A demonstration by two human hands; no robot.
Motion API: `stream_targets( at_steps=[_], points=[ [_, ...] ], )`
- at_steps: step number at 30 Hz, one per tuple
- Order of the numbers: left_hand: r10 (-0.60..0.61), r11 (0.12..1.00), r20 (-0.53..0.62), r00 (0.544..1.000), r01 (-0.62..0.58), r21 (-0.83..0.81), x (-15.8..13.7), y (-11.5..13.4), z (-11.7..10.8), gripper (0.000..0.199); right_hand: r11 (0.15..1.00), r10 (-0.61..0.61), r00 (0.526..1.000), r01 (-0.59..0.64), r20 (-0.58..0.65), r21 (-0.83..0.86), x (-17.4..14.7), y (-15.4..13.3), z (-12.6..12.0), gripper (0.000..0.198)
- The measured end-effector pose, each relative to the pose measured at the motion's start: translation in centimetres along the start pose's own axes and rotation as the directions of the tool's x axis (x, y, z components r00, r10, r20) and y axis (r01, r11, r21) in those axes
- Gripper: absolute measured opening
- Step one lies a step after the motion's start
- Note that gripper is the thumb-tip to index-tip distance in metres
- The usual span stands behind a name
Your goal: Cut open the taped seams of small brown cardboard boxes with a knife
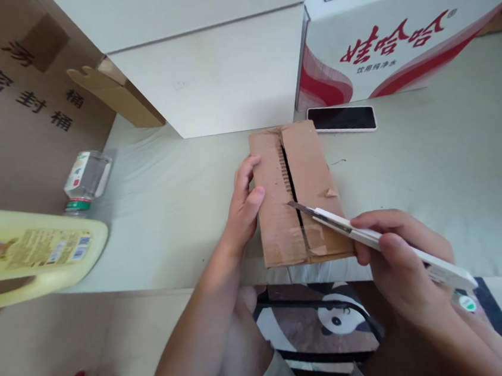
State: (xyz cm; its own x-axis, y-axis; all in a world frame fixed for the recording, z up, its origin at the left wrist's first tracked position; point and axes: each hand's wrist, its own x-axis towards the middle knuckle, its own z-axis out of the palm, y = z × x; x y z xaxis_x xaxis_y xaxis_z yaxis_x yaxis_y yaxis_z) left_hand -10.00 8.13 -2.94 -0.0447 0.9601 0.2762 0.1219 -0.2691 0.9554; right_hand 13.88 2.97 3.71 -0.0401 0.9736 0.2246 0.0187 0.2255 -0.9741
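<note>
A small brown cardboard box [270,214] lies tilted near the front edge of the pale green surface, a dark slit running along its middle between two flaps. My left hand [246,202] grips its left side, thumb on top and fingers along the edge. In my right hand [399,251] is a white utility knife [374,237], held between thumb and fingers. Its blade is out and points left, crossing over the slit; whether the tip touches the cardboard I cannot tell. The underside of the box is hidden.
Behind the box lies a phone [342,118], beside a red and white water carton [382,52]. A large white box [218,71] stands at the back. To the left are a clear bottle [86,176], a yellow jug [46,256] and a big brown carton [30,105].
</note>
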Motion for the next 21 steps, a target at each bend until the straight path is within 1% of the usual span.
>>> stream_targets(
  at_steps=[4, 7, 11, 17, 19, 21],
  points=[
    [0.008, 1.0, 0.011, 1.0, -0.008, 0.009, -0.1, -0.1, 0.0, 0.059, 1.0, 0.003, 1.0, -0.003, 0.003, 0.011, -0.2, 0.5, -0.2, 0.023],
    [0.012, 1.0, 0.005, 1.0, -0.012, 0.008, -0.1, -0.2, 0.1, 0.058, 1.0, -0.012, 1.0, 0.012, 0.024, 0.026, -0.2, 0.8, -0.4, 0.023],
    [0.017, 1.0, 0.0, 1.0, -0.017, -0.002, 0.1, -0.4, 0.4, 0.057, 0.999, -0.003, 1.0, 0.002, 0.021, 0.035, -0.3, 1.0, -0.4, 0.023],
    [-0.005, 0.999, -0.011, 1.0, 0.005, -0.039, 0.6, -0.5, 0.7, 0.058, 0.995, 0.0, 0.999, -0.003, 0.039, 0.097, -0.1, 1.3, -0.4, 0.021],
    [0.001, 1.0, -0.006, 1.0, -0.001, -0.031, 0.7, -0.6, 0.9, 0.058, 0.996, 0.017, 0.999, -0.021, 0.044, 0.092, 0.0, 1.3, -0.4, 0.023],
    [0.027, 1.0, 0.002, 1.0, -0.027, 0.013, 0.7, -0.7, 1.0, 0.057, 0.995, 0.028, 0.999, -0.031, 0.041, 0.092, 0.0, 1.2, -0.5, 0.025]
  ],
)
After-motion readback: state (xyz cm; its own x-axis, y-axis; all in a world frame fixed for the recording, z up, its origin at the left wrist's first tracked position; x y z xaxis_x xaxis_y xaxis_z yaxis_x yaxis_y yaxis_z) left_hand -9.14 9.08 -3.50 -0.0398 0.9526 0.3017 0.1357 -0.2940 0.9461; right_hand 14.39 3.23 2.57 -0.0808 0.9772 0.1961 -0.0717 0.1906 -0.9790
